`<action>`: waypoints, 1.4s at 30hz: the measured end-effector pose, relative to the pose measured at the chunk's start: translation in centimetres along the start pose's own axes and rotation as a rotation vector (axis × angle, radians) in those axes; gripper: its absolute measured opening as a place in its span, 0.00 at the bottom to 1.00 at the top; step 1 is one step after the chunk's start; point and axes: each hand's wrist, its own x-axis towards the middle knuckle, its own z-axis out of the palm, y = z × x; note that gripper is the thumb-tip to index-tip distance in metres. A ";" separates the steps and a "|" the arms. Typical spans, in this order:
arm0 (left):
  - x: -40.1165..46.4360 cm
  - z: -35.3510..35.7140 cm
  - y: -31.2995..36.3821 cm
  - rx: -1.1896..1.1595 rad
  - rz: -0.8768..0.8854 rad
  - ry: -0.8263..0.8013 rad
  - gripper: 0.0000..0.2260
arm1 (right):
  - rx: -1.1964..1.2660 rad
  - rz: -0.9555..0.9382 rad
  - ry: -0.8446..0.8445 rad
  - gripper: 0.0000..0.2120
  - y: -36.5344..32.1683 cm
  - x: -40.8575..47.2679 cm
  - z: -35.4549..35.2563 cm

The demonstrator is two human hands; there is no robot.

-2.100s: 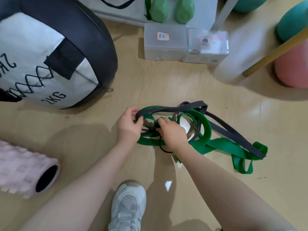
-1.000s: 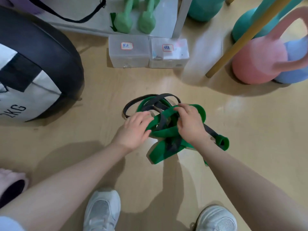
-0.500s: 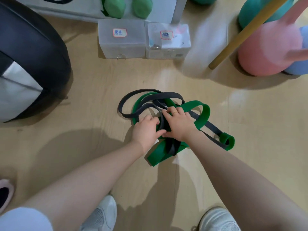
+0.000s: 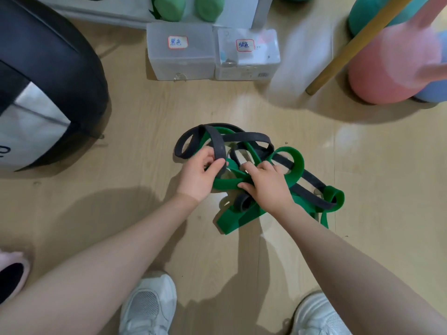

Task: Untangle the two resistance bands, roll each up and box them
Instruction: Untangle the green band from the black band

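A black resistance band (image 4: 251,137) and a wider green resistance band (image 4: 298,165) lie tangled together on the wooden floor in the middle of the view. My left hand (image 4: 197,176) pinches a strand of the black band between thumb and fingers at the left of the knot. My right hand (image 4: 268,184) grips a green strand at the knot's centre, its thumb under the strap. Two clear plastic boxes stand at the back: the left box (image 4: 180,54) and the right box (image 4: 246,55), each with a small handwritten label.
A large black and white medicine ball (image 4: 41,88) fills the left. Pink (image 4: 389,66) and teal kettlebells and a wooden pole (image 4: 348,48) stand at the right. Green dumbbells (image 4: 183,7) rest on a grey shelf behind the boxes. My white shoes (image 4: 148,308) are near the bottom edge.
The tangle has been gathered into a tighter heap. My left hand has shifted left and lifted a black strand, opening a black loop; my right hand stays on the green strap.
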 end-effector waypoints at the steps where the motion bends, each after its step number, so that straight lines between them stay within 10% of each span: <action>1: -0.5 -0.6 0.8 -0.094 0.018 0.025 0.04 | 0.042 0.021 0.024 0.16 -0.2 -0.3 -0.5; 13: -5.0 -7.0 12.8 -0.375 0.289 0.225 0.07 | 0.415 0.103 0.289 0.10 -2.0 -1.8 -15.0; 22: -5.8 -8.8 16.2 -0.453 0.302 0.315 0.06 | 0.121 0.287 0.132 0.09 2.8 -3.9 -15.6; 28: -4.4 -6.8 9.9 -0.285 0.032 0.214 0.05 | -0.162 0.247 -0.487 0.15 1.7 -3.5 -8.9; 42: -1.9 -7.2 -5.8 0.760 -0.328 0.308 0.25 | 0.006 -0.003 -0.244 0.14 -4.2 2.1 -2.2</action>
